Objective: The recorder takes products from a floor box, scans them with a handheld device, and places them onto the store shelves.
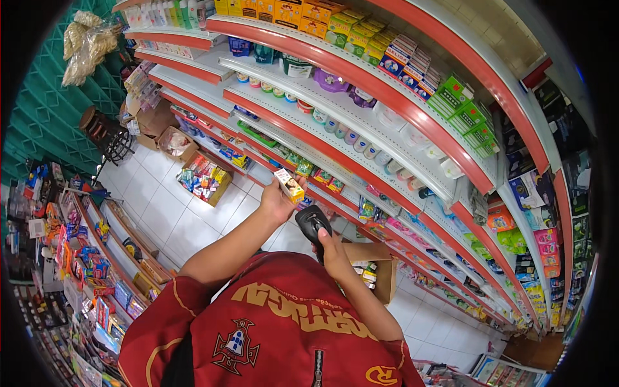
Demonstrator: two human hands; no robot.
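A small yellow and white carton (289, 186) rests in my left hand (278, 201), with the fingers curled round it. My right hand (333, 255) grips a black handheld barcode scanner (313, 222) by its handle. The scanner's head is close to the carton, just right of and below it. Both hands are in front of my body, before the shelves. Some fingers of the right hand are hidden behind the scanner.
Red-edged white shelves (387, 84) full of boxes, jars and packets curve across the right. An open cardboard box (374, 261) sits beside my right forearm. Another box of small packs (205, 178) stands on the tiled floor (184, 222). Stocked racks (122, 245) run along the left.
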